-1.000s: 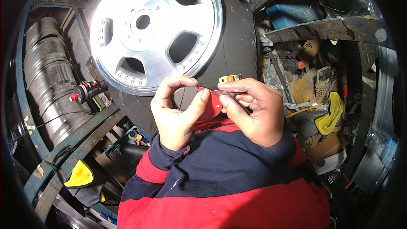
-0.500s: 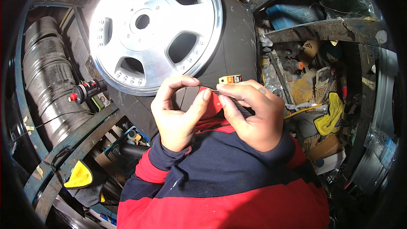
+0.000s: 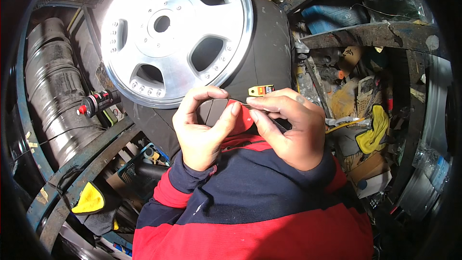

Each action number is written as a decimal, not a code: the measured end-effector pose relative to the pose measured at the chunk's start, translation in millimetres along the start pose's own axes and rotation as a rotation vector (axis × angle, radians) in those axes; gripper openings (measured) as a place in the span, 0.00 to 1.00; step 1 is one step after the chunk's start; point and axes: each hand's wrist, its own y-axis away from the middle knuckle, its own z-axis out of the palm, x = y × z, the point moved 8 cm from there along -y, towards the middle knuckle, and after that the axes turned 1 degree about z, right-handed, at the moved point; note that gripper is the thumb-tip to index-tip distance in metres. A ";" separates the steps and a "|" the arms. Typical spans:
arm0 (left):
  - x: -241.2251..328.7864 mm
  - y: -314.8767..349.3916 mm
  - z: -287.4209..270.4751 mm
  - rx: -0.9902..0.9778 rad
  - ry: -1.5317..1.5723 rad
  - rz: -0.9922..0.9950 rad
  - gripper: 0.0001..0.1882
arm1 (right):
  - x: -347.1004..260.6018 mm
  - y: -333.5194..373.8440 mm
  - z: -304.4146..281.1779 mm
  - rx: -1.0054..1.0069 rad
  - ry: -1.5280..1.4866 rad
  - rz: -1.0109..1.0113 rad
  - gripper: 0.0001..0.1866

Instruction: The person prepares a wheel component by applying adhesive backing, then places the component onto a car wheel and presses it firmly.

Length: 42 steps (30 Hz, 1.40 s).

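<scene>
Close together over my lap, both hands work at a small red piece with a curved edge and a tiny pale mark. My left hand pinches it between thumb and curled fingers. At its right edge, my right hand has thumb and fingers closed on a thin dark strip, mostly covered by the fingers. Just beyond the right fingertips lies a small yellow-and-black packet. Farther off, a silver five-spoke wheel rim rests on a dark padded surface.
Left of the rim lies a dark bottle with a red cap, near a stacked metal cylinder. Metal frame bars cross the left side. A yellow cloth hangs amid clutter at right; another yellow-grey cloth is lower left.
My right hand has shifted very slightly to the right and turned a little, so less of the thin dark strip shows. The left hand and red piece have barely moved.
</scene>
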 end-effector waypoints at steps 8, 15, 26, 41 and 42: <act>8.0 0.5 0.3 -0.003 -0.070 0.083 0.17 | 3.2 1.4 -0.2 0.000 -0.064 0.061 0.13; 6.9 1.7 -0.3 0.000 -0.072 0.164 0.17 | -1.5 0.0 -1.8 -0.026 -0.036 0.043 0.12; 4.6 0.5 -0.2 -0.002 -0.039 0.068 0.16 | 32.1 7.3 12.5 -0.073 -0.500 0.371 0.10; 5.6 -3.7 0.6 0.005 -0.035 0.057 0.14 | 45.3 17.4 18.8 0.104 -0.733 0.456 0.12; 5.9 -3.6 1.4 -0.005 -0.044 0.060 0.14 | 46.0 16.1 20.1 0.078 -0.723 0.474 0.12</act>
